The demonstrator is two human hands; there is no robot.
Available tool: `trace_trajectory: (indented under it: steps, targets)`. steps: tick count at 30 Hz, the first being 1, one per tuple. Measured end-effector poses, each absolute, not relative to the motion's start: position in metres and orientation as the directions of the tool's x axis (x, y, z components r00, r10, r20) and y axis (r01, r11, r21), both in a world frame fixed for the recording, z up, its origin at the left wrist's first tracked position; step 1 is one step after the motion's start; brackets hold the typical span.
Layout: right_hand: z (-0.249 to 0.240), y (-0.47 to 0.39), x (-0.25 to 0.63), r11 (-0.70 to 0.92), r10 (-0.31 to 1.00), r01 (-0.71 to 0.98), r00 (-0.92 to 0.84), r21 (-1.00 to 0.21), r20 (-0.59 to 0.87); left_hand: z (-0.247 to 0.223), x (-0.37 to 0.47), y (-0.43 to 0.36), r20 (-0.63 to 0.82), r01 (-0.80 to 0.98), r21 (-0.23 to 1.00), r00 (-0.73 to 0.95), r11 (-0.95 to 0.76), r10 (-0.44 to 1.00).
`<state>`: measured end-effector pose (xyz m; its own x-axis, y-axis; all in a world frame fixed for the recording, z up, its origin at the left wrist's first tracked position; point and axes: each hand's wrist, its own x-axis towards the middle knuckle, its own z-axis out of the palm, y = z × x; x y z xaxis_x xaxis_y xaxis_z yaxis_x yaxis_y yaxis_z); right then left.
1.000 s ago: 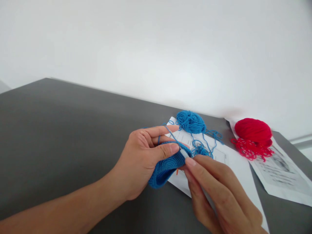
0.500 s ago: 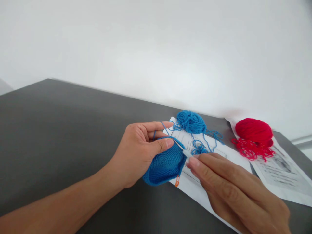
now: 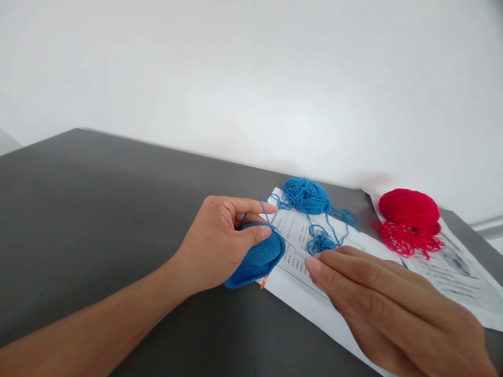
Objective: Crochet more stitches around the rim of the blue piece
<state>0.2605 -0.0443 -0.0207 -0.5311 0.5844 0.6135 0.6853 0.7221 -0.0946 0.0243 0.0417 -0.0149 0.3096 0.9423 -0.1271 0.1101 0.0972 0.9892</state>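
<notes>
A round blue crocheted piece [image 3: 261, 256] is pinched between the thumb and fingers of my left hand [image 3: 226, 238], with blue yarn running over the raised index finger. From its lower edge hangs an orange stitch marker [image 3: 263, 281]. My right hand [image 3: 377, 298] is closed on a crochet hook [image 3: 301, 252] with a pale handle. The thin metal shaft reaches to the top edge of the piece, beside my left thumb; its tip is too small to make out.
Behind the hands, a blue yarn ball [image 3: 306, 196] and tangled blue strands [image 3: 321, 242] lie on a printed sheet [image 3: 293, 290]. Farther right, a red yarn ball [image 3: 409, 212] rests on another sheet [image 3: 458, 283]. The dark table [image 3: 118, 209] meets a white wall.
The blue piece has tilted and shifted left with its orange marker. My right hand has moved slightly right, and more of the hook's shaft shows between the hands.
</notes>
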Motion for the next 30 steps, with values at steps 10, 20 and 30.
trace_trajectory:
  steps: [10,20,30]
  targets:
    - [-0.044,-0.023,0.214,0.156,0.988,-0.324,0.053,-0.933,0.147,-0.018,0.027,0.036,-0.028,0.064,0.998,0.308,0.009,0.951]
    - [-0.045,-0.028,0.198,0.557,0.788,0.303,0.103,-0.774,0.607,-0.023,0.037,0.023,-0.007,0.032,0.999,0.201,0.001,0.980]
    - [-0.054,-0.035,0.195,0.660,0.659,0.484,-0.006,-0.575,0.752,-0.025,0.042,0.019,-0.110,-0.384,0.908,0.169,0.168,0.979]
